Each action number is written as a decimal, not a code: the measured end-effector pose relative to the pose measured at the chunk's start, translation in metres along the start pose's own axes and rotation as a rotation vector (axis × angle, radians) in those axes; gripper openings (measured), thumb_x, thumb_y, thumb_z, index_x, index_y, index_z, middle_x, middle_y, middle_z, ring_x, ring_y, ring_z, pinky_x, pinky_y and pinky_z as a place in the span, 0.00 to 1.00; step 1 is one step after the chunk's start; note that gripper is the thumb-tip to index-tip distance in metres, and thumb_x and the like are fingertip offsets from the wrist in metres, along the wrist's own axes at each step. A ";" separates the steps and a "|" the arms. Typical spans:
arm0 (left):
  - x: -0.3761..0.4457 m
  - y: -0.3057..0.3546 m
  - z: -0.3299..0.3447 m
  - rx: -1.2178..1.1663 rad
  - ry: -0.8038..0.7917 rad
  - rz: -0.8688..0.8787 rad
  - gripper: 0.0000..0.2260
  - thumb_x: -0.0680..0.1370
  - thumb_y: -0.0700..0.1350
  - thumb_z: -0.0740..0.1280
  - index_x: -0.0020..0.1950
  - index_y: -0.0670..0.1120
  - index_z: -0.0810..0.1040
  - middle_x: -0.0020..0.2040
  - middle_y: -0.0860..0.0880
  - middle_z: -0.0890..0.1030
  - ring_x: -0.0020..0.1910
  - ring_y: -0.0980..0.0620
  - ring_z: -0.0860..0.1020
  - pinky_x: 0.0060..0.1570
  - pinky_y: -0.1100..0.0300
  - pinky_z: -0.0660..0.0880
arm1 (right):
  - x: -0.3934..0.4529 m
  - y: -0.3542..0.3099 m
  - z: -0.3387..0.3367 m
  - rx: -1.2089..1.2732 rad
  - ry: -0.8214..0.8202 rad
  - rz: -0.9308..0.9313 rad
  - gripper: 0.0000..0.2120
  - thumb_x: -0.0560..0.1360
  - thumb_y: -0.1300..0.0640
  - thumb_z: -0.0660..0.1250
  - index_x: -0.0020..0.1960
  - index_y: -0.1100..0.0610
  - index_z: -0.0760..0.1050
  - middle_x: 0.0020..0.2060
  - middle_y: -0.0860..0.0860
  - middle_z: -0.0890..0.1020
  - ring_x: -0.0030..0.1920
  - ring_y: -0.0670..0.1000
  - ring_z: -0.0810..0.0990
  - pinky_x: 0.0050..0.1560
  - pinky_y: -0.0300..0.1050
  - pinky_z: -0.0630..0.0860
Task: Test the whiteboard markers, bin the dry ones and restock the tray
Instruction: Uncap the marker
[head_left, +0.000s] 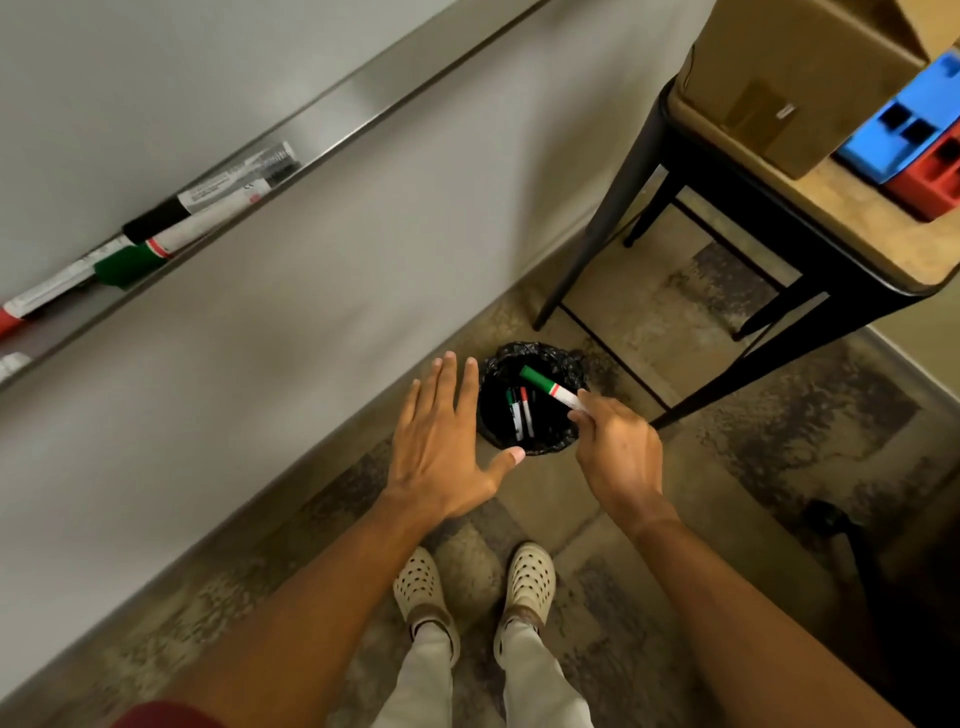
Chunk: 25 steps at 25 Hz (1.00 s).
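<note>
Pinching the white barrel end of a green-capped marker (550, 387), the right hand (618, 457) is holding it over the black-lined bin (535, 358) on the floor, cap pointing toward the wall. Left hand (441, 447) is hovering beside the bin's left rim, fingers spread flat, holding nothing. Two markers (520, 413) are lying inside the bin, one green-capped, one red-capped. Along the whiteboard tray (322, 150), toward its left end, several markers (171, 228) are lying: black-, green- and red-capped.
</note>
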<state>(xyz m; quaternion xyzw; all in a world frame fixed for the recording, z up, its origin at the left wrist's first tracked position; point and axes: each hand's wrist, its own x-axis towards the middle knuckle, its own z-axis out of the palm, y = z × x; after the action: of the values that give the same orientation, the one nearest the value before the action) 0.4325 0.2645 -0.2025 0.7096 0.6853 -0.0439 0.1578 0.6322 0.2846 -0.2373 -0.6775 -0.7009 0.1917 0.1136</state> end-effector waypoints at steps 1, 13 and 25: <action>-0.001 -0.003 0.003 0.000 -0.010 -0.009 0.49 0.70 0.73 0.55 0.78 0.46 0.41 0.79 0.43 0.44 0.78 0.46 0.43 0.76 0.47 0.47 | 0.004 -0.003 0.005 -0.004 -0.029 0.031 0.13 0.78 0.58 0.67 0.61 0.61 0.79 0.48 0.58 0.84 0.45 0.62 0.83 0.38 0.53 0.80; -0.007 -0.018 -0.022 0.010 0.013 0.008 0.47 0.70 0.72 0.57 0.78 0.48 0.41 0.79 0.42 0.44 0.78 0.45 0.43 0.76 0.47 0.46 | 0.013 -0.031 0.002 -0.090 -0.021 0.003 0.32 0.76 0.41 0.65 0.71 0.61 0.68 0.66 0.62 0.75 0.66 0.60 0.73 0.66 0.59 0.69; -0.064 -0.034 -0.103 0.072 0.193 -0.111 0.46 0.72 0.71 0.54 0.78 0.50 0.35 0.78 0.41 0.38 0.77 0.44 0.37 0.75 0.45 0.40 | -0.011 -0.109 -0.071 -0.113 0.049 -0.251 0.37 0.75 0.34 0.55 0.75 0.58 0.62 0.73 0.60 0.66 0.74 0.59 0.62 0.73 0.58 0.60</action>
<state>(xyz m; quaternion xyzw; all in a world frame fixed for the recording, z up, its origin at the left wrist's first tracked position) 0.3798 0.2327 -0.0930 0.6765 0.7337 -0.0085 0.0627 0.5634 0.2805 -0.1260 -0.5941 -0.7870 0.1196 0.1152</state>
